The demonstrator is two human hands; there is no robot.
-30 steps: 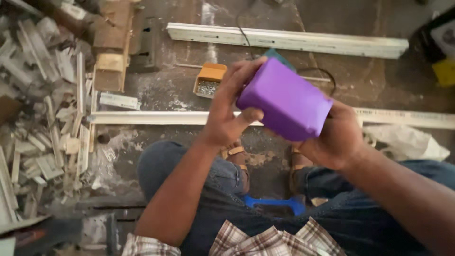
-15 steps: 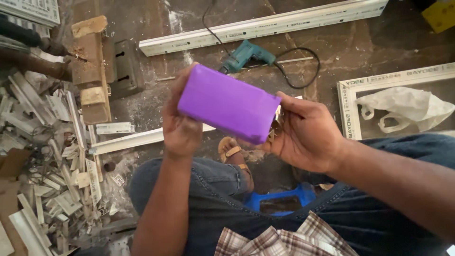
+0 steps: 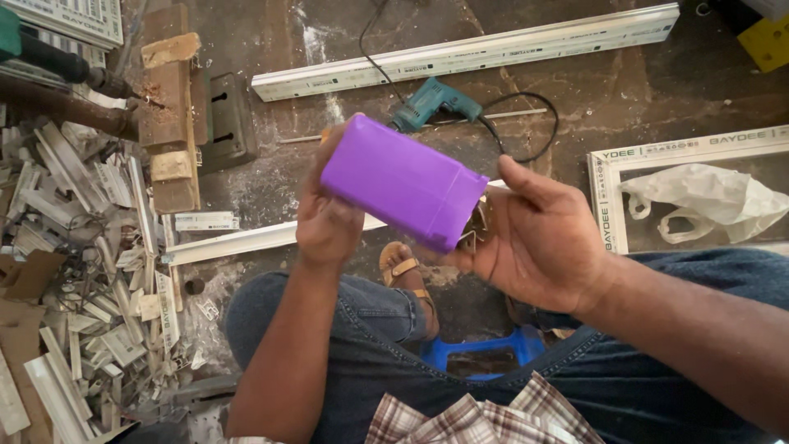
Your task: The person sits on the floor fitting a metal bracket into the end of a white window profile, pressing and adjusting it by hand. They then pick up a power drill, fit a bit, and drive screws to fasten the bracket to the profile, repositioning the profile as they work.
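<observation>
A purple rectangular box (image 3: 401,182) is held in front of me, tilted down to the right, above my knees. My left hand (image 3: 327,215) grips its left end from behind, fingers wrapped over the top edge. My right hand (image 3: 538,238) supports its lower right end, thumb pointing toward the box's corner. A small metal piece shows just under the box near my right palm. I am seated on a blue stool (image 3: 479,353), with a sandalled foot (image 3: 404,271) below the box.
A teal corded power drill (image 3: 434,102) lies on the floor beyond the box. Long white profile strips (image 3: 460,54) lie across the floor. A heap of cut white offcuts (image 3: 90,279) fills the left side. Wooden blocks (image 3: 171,115) stand upper left. A white frame with a plastic bag (image 3: 699,201) sits right.
The view has shifted, so the box and both hands sit lower and further right. My right hand has opened out more beneath the box's end. Both hands still hold it.
</observation>
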